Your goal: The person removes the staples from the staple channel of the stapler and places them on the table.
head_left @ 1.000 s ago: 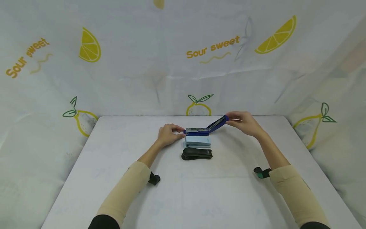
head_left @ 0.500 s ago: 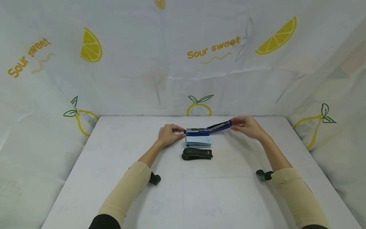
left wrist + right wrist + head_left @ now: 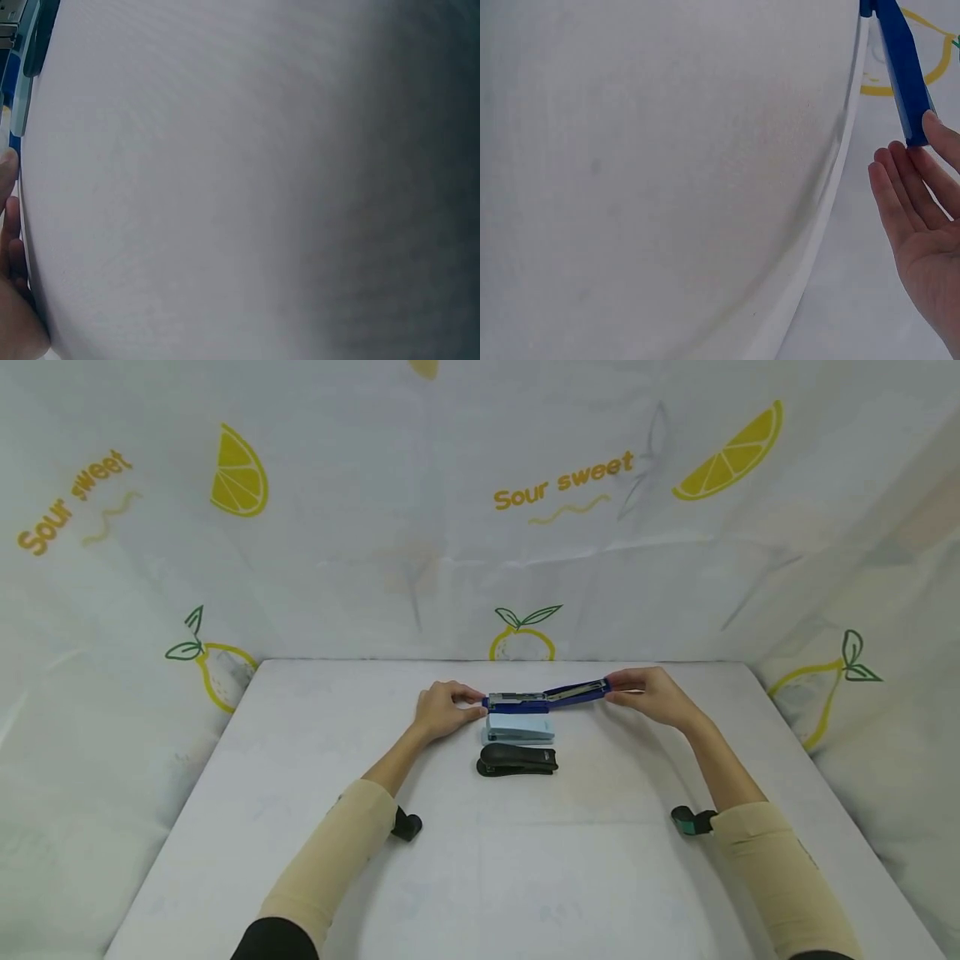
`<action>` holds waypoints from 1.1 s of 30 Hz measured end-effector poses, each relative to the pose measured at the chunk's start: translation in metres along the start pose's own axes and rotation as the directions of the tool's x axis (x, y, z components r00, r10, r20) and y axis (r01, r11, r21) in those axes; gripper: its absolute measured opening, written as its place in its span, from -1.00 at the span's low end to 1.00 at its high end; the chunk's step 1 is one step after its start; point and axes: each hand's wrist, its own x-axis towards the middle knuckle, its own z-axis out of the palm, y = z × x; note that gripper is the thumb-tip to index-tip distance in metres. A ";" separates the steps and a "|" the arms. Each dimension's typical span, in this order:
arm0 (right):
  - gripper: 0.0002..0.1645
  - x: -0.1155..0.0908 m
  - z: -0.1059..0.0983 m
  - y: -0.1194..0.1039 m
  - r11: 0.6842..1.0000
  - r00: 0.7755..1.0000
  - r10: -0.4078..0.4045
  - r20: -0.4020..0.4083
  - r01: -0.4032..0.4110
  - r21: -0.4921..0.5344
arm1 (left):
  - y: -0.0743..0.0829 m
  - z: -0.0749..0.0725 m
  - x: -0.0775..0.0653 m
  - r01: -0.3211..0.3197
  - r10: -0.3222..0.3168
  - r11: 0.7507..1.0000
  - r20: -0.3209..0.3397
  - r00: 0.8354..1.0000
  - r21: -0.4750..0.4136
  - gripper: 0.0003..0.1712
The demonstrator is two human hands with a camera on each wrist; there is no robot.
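Observation:
A dark blue stapler (image 3: 517, 703) lies folded wide at its hinge near the back of the table, its metal staple channel showing. My left hand (image 3: 442, 710) pinches its left end between thumb and fingers. The right hand (image 3: 651, 695) pinches the far end of the swung-out blue top arm (image 3: 577, 693), which tilts slightly up to the right. In the right wrist view, thumb and fingertips of the right hand (image 3: 922, 202) meet the tip of the blue arm (image 3: 904, 67). Only part of the left hand (image 3: 13, 262) shows at the left wrist view's edge.
A light blue stapler (image 3: 519, 727) lies just in front of the blue one, and a black stapler (image 3: 517, 760) in front of that, all parallel. The white table (image 3: 480, 877) meets a lemon-print cloth (image 3: 337, 527) at its back edge.
The right hand has moved down and to the right, swinging the blue stapler's top arm lower and nearly flat. My left hand keeps its place at the left end.

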 end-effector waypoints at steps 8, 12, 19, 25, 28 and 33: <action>-0.47 0.004 0.002 -0.003 0.999 0.999 -0.038 -0.034 0.037 -0.032 | 0.000 0.000 0.000 0.010 -0.010 1.000 0.004 1.000 -0.003 -0.65; -0.50 0.005 0.003 -0.010 0.998 0.997 -0.043 -0.069 0.041 -0.038 | 0.000 0.000 0.000 0.018 -0.018 1.000 0.005 1.000 0.002 -0.65; -0.52 0.010 0.010 -0.033 0.997 0.991 -0.074 -0.115 0.071 -0.029 | -0.001 0.002 0.001 0.016 -0.016 1.000 0.006 1.000 0.009 -0.65; -0.55 0.019 0.024 -0.052 0.995 0.995 -0.085 -0.059 0.088 0.039 | -0.002 0.002 0.000 0.032 -0.032 1.000 0.012 0.999 0.001 -0.65; -0.58 0.024 0.034 -0.058 0.991 0.994 -0.105 -0.018 0.106 0.081 | -0.002 0.002 0.000 0.032 -0.032 0.999 0.011 0.999 0.004 -0.64; -0.60 0.035 0.052 -0.064 0.988 0.991 -0.130 0.022 0.128 0.085 | -0.002 0.001 0.000 0.031 -0.031 1.000 0.016 0.999 0.006 -0.63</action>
